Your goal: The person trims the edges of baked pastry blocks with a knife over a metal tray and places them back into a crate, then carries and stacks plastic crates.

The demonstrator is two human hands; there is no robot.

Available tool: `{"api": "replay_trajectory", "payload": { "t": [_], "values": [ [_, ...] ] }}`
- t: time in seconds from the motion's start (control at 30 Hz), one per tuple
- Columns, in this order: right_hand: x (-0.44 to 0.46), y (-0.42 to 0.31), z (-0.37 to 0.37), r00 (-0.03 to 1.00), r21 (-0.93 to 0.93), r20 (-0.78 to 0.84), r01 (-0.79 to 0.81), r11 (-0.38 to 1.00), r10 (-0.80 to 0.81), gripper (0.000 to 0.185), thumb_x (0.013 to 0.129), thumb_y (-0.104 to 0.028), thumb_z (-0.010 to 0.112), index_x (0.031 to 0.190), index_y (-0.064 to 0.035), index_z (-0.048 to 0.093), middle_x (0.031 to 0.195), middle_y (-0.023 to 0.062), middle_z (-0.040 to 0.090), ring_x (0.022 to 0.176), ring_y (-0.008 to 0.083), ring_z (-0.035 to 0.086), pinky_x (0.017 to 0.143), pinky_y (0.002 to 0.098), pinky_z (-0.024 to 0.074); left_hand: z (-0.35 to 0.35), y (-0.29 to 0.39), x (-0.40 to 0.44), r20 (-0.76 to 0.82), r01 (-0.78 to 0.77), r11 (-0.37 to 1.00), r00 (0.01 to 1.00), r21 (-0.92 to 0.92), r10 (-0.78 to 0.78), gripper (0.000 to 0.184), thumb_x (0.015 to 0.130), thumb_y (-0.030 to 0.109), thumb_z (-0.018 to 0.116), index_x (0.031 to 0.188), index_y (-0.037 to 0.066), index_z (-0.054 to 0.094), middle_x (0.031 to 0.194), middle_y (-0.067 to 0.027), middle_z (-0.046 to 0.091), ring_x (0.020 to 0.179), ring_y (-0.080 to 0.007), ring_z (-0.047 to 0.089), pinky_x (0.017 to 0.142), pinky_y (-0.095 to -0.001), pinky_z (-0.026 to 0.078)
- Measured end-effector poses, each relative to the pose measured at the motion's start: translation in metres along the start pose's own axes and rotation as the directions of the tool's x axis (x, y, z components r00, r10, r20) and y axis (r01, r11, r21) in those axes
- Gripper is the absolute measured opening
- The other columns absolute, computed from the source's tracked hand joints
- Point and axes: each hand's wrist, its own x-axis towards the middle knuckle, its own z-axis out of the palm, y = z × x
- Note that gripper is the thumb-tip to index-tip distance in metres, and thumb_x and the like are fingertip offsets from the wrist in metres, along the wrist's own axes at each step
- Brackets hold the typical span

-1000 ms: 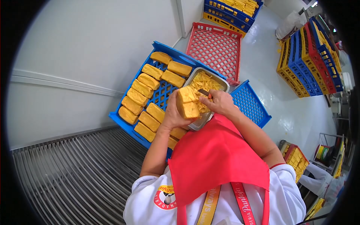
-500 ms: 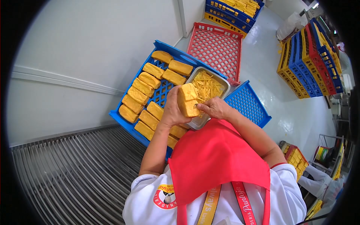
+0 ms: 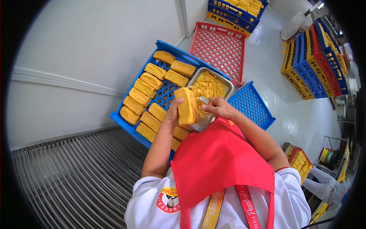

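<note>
My left hand [image 3: 172, 113] is closed around a yellow bread loaf [image 3: 186, 107], tilted above the near side of a metal tray [image 3: 231, 88]. My right hand [image 3: 222, 108] grips a small knife [image 3: 204, 100] with a short blade and an orange part showing at the handle. The blade points toward the loaf, with a small gap between them. Thin yellow strips of crust [image 3: 207, 84] fill much of the tray. That tray rests in a blue crate [image 3: 126, 124], beside several more loaves [image 3: 145, 88] lying in rows.
A red crate [image 3: 218, 47] and a smaller-looking blue crate [image 3: 251, 105] lie beyond the tray. Stacked crates [image 3: 310, 63] stand at the right, others [image 3: 236, 17] at the top. A ridged metal surface [image 3: 84, 171] is at lower left. A white wall borders the left.
The loaf has turned in my left hand, so its long side now faces up. My right hand has drawn the knife off the loaf, and the blade now shows.
</note>
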Motion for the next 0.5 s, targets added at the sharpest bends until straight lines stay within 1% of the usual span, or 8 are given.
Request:
{"api": "replay_trajectory", "payload": {
  "t": [0.03, 0.07, 0.2, 0.27, 0.33, 0.37, 0.43, 0.5],
  "values": [
    [0.000, -0.004, 0.006, 0.999, 0.128, 0.025, 0.027, 0.991, -0.031, 0.071, 0.083, -0.068, 0.054, 0.094, 0.0017, 0.064, 0.074, 0.0097, 0.060, 0.071, 0.0201, 0.060, 0.063, 0.0362, 0.0483, 0.004, 0.001, -0.001, 0.048, 0.175, 0.958, 0.984, -0.226, -0.169, 0.064, 0.075, 0.040, 0.067, 0.125, 0.004, 0.048, 0.108, -0.0119, 0.061, 0.096, -0.0254, 0.062, 0.085, -0.0367, 0.052],
    [0.001, -0.009, 0.011, 0.999, 0.128, 0.026, 0.028, 0.991, -0.032, 0.071, 0.083, -0.068, 0.054, 0.094, 0.0017, 0.064, 0.074, 0.0097, 0.060, 0.071, 0.0201, 0.060, 0.063, 0.0362, 0.0483, -0.015, -0.017, 0.009, 0.101, 0.170, 0.963, 0.983, -0.211, -0.152, 0.062, 0.080, 0.049, 0.058, 0.124, 0.005, 0.054, 0.112, -0.0128, 0.063, 0.099, -0.0282, 0.063, 0.086, -0.0406, 0.052],
    [0.009, -0.008, 0.017, 0.996, 0.293, 0.069, -0.069, 0.954, 0.050, 0.062, 0.087, -0.061, 0.053, 0.096, 0.0003, 0.064, 0.076, 0.0108, 0.061, 0.070, 0.0226, 0.060, 0.063, 0.0383, 0.0482, 0.006, -0.020, 0.002, 0.263, 0.326, 0.881, 0.934, -0.344, -0.243, 0.059, 0.080, 0.053, 0.057, 0.117, 0.008, 0.058, 0.109, -0.0122, 0.064, 0.098, -0.0295, 0.063, 0.085, -0.0483, 0.051],
    [0.012, 0.002, 0.014, 0.993, 0.358, 0.077, -0.113, 0.927, 0.092, 0.057, 0.089, -0.057, 0.053, 0.093, -0.0008, 0.065, 0.075, 0.0119, 0.062, 0.069, 0.0246, 0.062, 0.062, 0.0389, 0.0482, 0.002, -0.021, 0.005, 0.226, 0.357, 0.851, 0.931, -0.386, -0.288, 0.059, 0.079, 0.054, 0.056, 0.117, 0.009, 0.059, 0.109, -0.0121, 0.064, 0.098, -0.0303, 0.063, 0.085, -0.0489, 0.051],
    [0.005, -0.003, 0.007, 0.972, -0.185, -0.131, 0.168, 0.968, -0.193, 0.047, 0.092, -0.048, 0.052, 0.084, -0.0033, 0.064, 0.075, 0.0142, 0.064, 0.069, 0.0300, 0.063, 0.060, 0.0418, 0.0484, -0.002, -0.022, 0.010, 0.192, 0.383, 0.816, 0.923, -0.432, -0.332, 0.059, 0.079, 0.055, 0.056, 0.117, 0.009, 0.059, 0.108, -0.0121, 0.064, 0.097, -0.0311, 0.062, 0.086, -0.0496, 0.050],
    [0.002, -0.007, 0.006, 0.972, -0.188, -0.128, 0.171, 0.967, -0.197, 0.047, 0.092, -0.048, 0.052, 0.084, -0.0033, 0.064, 0.075, 0.0142, 0.064, 0.069, 0.0300, 0.063, 0.060, 0.0418, 0.0484, -0.003, -0.024, 0.012, 0.188, 0.401, 0.802, 0.916, -0.443, -0.355, 0.060, 0.079, 0.056, 0.055, 0.117, 0.010, 0.059, 0.109, -0.0123, 0.064, 0.098, -0.0316, 0.062, 0.086, -0.0498, 0.050],
    [-0.005, -0.017, 0.003, 0.905, -0.455, -0.154, 0.291, 0.842, -0.397, 0.046, 0.095, -0.046, 0.048, 0.077, -0.0054, 0.059, 0.073, 0.0143, 0.061, 0.070, 0.0328, 0.062, 0.061, 0.0452, 0.0464, -0.005, -0.025, 0.015, 0.184, 0.418, 0.787, 0.908, -0.453, -0.376, 0.062, 0.078, 0.058, 0.054, 0.118, 0.010, 0.058, 0.110, -0.0125, 0.063, 0.098, -0.0321, 0.062, 0.086, -0.0499, 0.050],
    [-0.005, -0.024, 0.004, 0.888, -0.505, -0.179, 0.287, 0.814, -0.424, 0.044, 0.094, -0.045, 0.050, 0.076, -0.0056, 0.058, 0.073, 0.0137, 0.062, 0.070, 0.0336, 0.062, 0.060, 0.0462, 0.0462, -0.003, -0.025, 0.017, 0.140, 0.453, 0.792, 0.889, -0.409, -0.436, 0.064, 0.077, 0.060, 0.054, 0.118, 0.011, 0.058, 0.111, -0.0132, 0.063, 0.100, -0.0317, 0.061, 0.088, -0.0496, 0.049]
  ]
}}
